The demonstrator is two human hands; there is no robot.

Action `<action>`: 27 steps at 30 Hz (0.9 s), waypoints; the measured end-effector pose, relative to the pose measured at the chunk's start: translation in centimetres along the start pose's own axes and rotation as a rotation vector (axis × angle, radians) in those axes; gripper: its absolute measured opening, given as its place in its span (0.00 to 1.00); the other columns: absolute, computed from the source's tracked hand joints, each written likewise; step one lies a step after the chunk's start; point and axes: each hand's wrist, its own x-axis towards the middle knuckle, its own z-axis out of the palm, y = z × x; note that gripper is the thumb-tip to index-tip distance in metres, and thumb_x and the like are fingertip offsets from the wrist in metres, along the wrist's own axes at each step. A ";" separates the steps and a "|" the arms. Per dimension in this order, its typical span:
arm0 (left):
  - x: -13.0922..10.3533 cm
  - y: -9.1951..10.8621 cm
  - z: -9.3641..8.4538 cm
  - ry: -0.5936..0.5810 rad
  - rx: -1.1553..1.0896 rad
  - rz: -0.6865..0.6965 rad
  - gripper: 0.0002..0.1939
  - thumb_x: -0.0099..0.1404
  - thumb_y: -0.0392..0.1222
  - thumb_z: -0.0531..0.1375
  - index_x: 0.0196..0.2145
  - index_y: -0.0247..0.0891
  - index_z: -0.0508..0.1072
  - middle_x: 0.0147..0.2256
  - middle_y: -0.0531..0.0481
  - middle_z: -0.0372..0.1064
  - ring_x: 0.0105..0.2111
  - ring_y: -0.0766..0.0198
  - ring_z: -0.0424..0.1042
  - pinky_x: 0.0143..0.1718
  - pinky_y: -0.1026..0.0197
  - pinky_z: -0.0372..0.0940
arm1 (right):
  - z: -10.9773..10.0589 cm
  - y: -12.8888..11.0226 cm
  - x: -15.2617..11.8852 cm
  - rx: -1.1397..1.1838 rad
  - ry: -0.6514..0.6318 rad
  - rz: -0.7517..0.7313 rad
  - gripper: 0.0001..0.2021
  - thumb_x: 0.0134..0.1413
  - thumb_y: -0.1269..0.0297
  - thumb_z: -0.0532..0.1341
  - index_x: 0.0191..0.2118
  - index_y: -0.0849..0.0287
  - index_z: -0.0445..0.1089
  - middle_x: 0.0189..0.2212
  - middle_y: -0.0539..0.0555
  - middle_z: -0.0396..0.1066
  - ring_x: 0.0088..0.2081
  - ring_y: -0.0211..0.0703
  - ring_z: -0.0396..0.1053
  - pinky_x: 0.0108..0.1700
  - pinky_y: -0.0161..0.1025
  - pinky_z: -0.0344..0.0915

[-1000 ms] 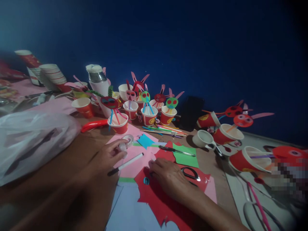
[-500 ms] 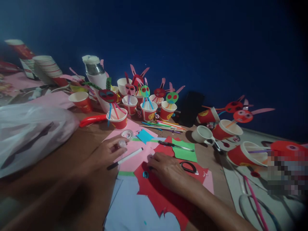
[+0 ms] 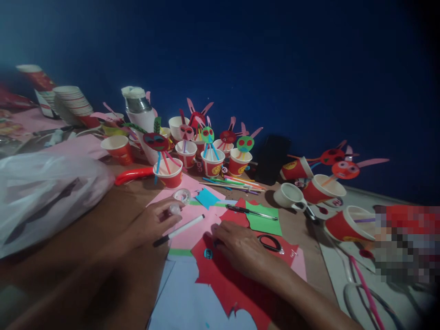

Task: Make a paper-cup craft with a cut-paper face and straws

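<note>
My left hand (image 3: 156, 222) is closed around a small clear, round-topped object (image 3: 174, 209), beside a roll of clear tape (image 3: 181, 196) and above pink paper (image 3: 192, 220). A white marker with a black end (image 3: 180, 230) lies just right of that hand. My right hand (image 3: 237, 240) rests on the cut red paper (image 3: 223, 270), its fingers curled down; what they hold, if anything, is hidden. A small blue round piece (image 3: 208, 253) sits left of its fingertips. Beyond it are a black pen (image 3: 250, 212) on green paper (image 3: 264, 224) and a black loop-shaped thing (image 3: 270, 243).
Red paper cups (image 3: 168, 173) with paper faces on straws stand across the back. Loose straws (image 3: 233, 184) lie before them. A white mug (image 3: 289, 195) is at right, a plastic bag (image 3: 51, 197) at left, near a red-handled object (image 3: 134, 175). White sheets (image 3: 189, 293) lie in front.
The view has shifted slightly, so the cups and bag appear a little lower. Both hands keep nearly the same place and pose.
</note>
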 end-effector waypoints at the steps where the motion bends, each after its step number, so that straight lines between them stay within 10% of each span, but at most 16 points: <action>1: 0.0 0.0 0.0 -0.003 -0.006 -0.006 0.12 0.59 0.43 0.56 0.41 0.40 0.71 0.40 0.50 0.70 0.39 0.62 0.69 0.40 0.65 0.64 | 0.0 0.0 0.0 -0.001 -0.003 -0.007 0.07 0.53 0.74 0.58 0.38 0.57 0.64 0.33 0.49 0.67 0.35 0.38 0.62 0.31 0.34 0.50; 27: 0.0 -0.2 0.3 0.008 -0.040 -0.028 0.12 0.57 0.43 0.58 0.40 0.39 0.72 0.42 0.49 0.71 0.41 0.60 0.70 0.42 0.63 0.65 | -0.2 -0.1 0.4 -0.012 0.006 0.081 0.08 0.62 0.69 0.52 0.35 0.58 0.67 0.29 0.50 0.67 0.30 0.36 0.64 0.28 0.35 0.48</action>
